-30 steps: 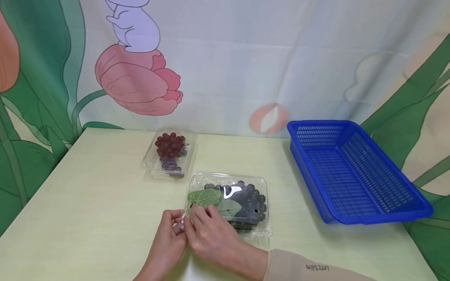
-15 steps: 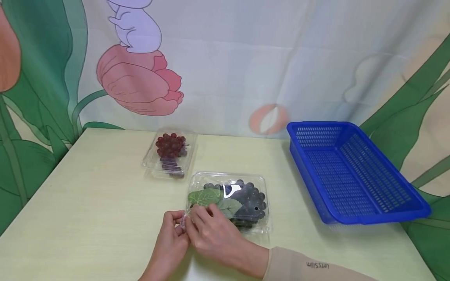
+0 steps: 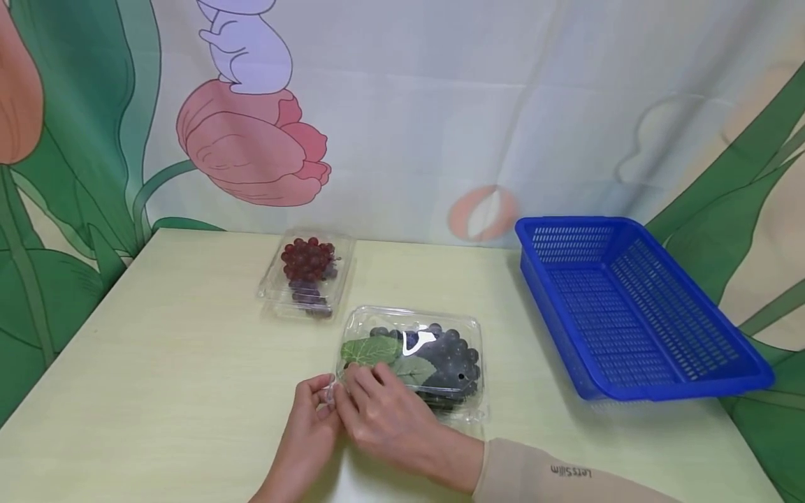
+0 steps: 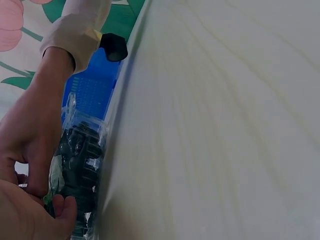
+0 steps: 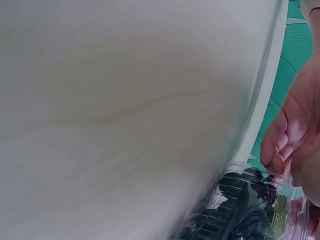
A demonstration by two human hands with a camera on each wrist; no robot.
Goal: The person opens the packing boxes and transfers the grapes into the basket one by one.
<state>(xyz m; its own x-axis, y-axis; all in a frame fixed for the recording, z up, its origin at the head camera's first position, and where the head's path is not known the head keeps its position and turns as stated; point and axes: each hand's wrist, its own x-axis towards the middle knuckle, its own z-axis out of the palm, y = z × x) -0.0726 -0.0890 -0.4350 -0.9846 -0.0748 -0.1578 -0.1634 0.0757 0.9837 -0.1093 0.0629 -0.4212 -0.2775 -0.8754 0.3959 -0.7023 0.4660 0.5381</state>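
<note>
Clear box [image 3: 465, 328] of dark grapes [image 3: 454, 360]: on desk [image 3: 157, 391], centre, near side, left of blue basket [image 3: 548, 318]. Left hand [image 3: 309, 423] and right hand [image 3: 393, 423]: grip of each pinched on near-left corner [image 3: 330, 395], as a second ago. Change: scarcely any; corner work probably unfinished.

Slight displacements over one second. Your right hand [image 3: 390, 419], at the near left corner of the clear clamshell of dark grapes [image 3: 409, 317], now sits marginally farther forward; its beige sleeve [image 3: 534, 471] likewise lies a little higher in the head view. Your left hand [image 3: 309, 429] appears slightly farther right, as does the printed backdrop [image 3: 409, 133], the whole view being shifted.
</note>
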